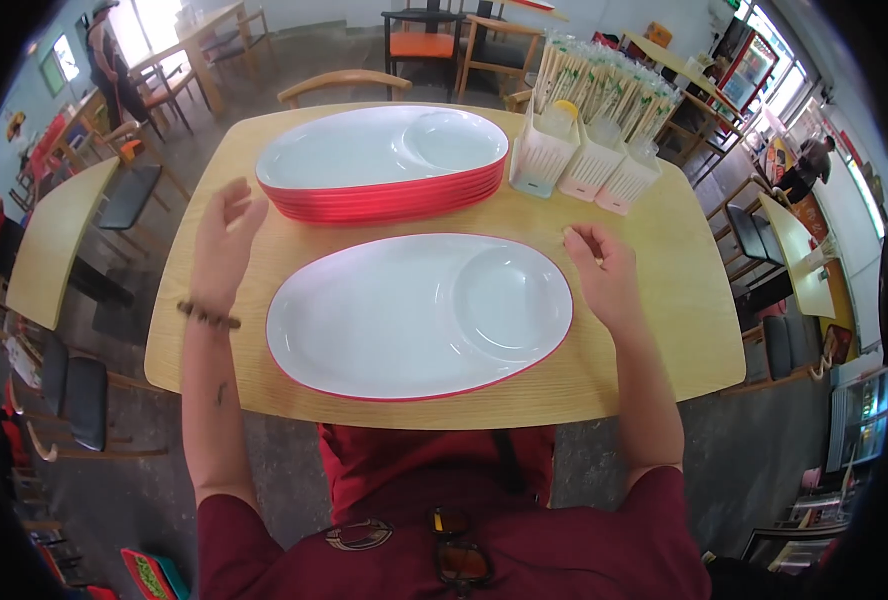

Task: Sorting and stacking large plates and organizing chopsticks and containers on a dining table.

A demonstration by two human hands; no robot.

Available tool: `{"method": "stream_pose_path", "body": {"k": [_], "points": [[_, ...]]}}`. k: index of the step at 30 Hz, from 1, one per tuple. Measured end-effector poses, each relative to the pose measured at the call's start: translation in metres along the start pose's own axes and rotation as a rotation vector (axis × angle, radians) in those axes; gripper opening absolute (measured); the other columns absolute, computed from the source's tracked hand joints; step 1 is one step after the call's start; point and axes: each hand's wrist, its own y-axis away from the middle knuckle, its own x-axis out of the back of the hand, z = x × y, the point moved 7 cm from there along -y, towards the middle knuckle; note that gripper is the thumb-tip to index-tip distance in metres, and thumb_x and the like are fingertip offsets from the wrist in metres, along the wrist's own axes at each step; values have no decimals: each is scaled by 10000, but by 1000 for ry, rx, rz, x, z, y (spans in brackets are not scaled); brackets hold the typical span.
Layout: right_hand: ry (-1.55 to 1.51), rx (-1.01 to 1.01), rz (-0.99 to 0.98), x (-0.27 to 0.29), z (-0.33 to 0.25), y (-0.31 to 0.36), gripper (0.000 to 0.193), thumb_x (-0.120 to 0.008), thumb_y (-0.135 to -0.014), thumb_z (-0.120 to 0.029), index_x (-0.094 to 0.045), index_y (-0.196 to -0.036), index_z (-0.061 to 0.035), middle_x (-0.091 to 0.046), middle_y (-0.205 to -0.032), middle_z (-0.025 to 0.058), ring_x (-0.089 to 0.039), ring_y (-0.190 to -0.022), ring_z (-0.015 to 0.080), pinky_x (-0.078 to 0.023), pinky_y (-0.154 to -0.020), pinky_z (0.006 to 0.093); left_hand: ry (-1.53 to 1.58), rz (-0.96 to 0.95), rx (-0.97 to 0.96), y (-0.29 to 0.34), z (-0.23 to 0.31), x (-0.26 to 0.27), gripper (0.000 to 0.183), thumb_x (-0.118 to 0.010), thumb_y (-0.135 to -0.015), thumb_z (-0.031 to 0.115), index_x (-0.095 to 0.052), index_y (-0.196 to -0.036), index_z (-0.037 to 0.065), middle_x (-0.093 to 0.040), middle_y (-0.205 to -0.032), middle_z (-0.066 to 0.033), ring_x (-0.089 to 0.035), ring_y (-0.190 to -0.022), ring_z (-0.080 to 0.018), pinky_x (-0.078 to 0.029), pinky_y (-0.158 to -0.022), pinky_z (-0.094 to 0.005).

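Observation:
A white oval plate (364, 310) with a red rim lies before me on the table, a round compartment moulded into its right end. Just behind it stands a stack of matching plates (384, 205), white inside and red on the outside. My left hand (229, 230) hovers by the stack's left end, fingers loosely bent and apart, holding nothing. Beyond the front plate's upper right edge is my right hand (606, 275). Its fingers are curled with the thumb apart from them, and I see nothing in its grasp. Neither hand appears to touch a plate.
White slotted holders (544, 150) at the table's back right contain many wrapped chopsticks (604, 90). The wooden table (684, 320) has rounded corners. A chair (344, 85) stands behind it. Other tables and chairs surround it, with people farther off at both sides.

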Motion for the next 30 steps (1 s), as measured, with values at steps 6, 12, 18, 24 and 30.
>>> {"method": "stream_pose_path", "body": {"k": [6, 12, 18, 24, 30], "points": [[39, 33, -143, -27, -29, -53, 393, -647, -967, -276, -629, -1218, 26, -693, -1112, 144, -660, -1014, 206, -523, -891, 323, 37, 162, 17, -48, -35, -18, 628, -673, -964, 326, -476, -1411, -67, -580, -1354, -189, -572, -1226, -258, -464, -1026, -364], [-7, -21, -66, -63, 2, -106, 446, -649, -961, -277, -602, -1278, 33, -687, -1154, 149, -647, -1078, 224, -500, -943, 343, 256, 66, -7, -47, -42, -32, 583, -654, -975, 311, -488, -1425, -22, -590, -1350, -148, -559, -1226, -246, -440, -1043, -375], [-115, -88, -307, -93, -5, -107, 477, -632, -981, -279, -564, -1348, 18, -662, -1144, 73, -591, -1025, 139, -471, -868, 282, 255, 71, -41, -41, -51, -33, 596, -600, -1004, 352, -462, -1459, -7, -565, -1384, -145, -520, -1268, -261, -404, -1079, -390], [-130, -100, -199, -89, -9, -104, 397, -633, -974, -264, -628, -1283, -14, -646, -1008, 3, -537, -871, 83, -428, -751, 256, 251, 99, -50, -44, -57, -33, 622, -581, -1019, 358, -413, -1501, 2, -542, -1416, -151, -506, -1285, -267, -399, -1083, -393], [-205, -148, -202, -87, -7, -103, 364, -650, -962, -249, -668, -1250, -27, -644, -956, -33, -507, -847, 56, -401, -732, 229, 257, 84, -28, -40, -55, -35, 611, -550, -1042, 339, -382, -1521, -3, -534, -1429, -154, -501, -1296, -242, -397, -1085, -374]]}}
